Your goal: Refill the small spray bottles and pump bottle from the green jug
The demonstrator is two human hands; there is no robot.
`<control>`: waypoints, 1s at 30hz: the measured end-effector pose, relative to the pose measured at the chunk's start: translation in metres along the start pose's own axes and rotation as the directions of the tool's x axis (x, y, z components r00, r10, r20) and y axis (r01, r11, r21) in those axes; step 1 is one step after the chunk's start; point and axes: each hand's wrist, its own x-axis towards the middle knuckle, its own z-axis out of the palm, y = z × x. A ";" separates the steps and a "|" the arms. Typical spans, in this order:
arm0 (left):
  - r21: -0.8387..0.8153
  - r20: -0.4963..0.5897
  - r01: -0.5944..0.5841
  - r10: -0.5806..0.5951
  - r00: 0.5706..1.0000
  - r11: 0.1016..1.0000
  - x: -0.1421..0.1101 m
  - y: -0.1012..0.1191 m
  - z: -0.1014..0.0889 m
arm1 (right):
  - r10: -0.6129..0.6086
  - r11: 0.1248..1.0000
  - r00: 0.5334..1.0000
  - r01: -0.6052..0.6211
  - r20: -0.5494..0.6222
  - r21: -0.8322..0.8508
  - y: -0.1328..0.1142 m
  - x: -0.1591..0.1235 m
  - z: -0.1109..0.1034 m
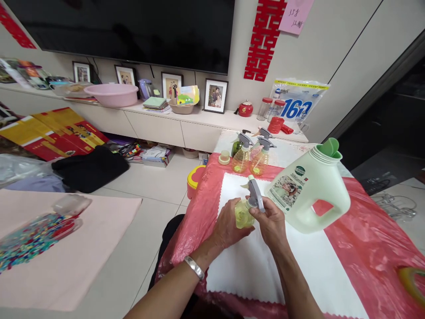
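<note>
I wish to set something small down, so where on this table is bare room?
White cloth lies bare between the right forearm and the green jug; so does red plastic between the jug and the yellow ring. Crowded: where the left hand and right hand hold a spray bottle, and beyond, where other bottles and a cap stand together.

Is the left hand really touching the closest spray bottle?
Touching: the head view shows the left hand curled against the side of the spray bottle, with no gap between them.
</note>
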 end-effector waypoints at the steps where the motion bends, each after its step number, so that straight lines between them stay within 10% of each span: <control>1: 0.013 -0.006 0.003 -0.003 1.000 1.000 0.000 -0.001 0.001 | 0.000 1.000 1.000 0.000 -0.019 0.010 0.001 0.001 0.002; 21: 0.022 -0.009 -0.023 0.024 1.000 0.999 0.001 -0.001 0.002 | -0.055 0.976 0.996 0.038 -0.074 -0.215 0.000 -0.005 0.006; 30: 0.036 0.205 0.079 -0.085 0.975 0.996 -0.003 0.016 -0.031 | -0.080 0.974 0.994 0.062 -0.076 -0.219 0.002 -0.005 0.007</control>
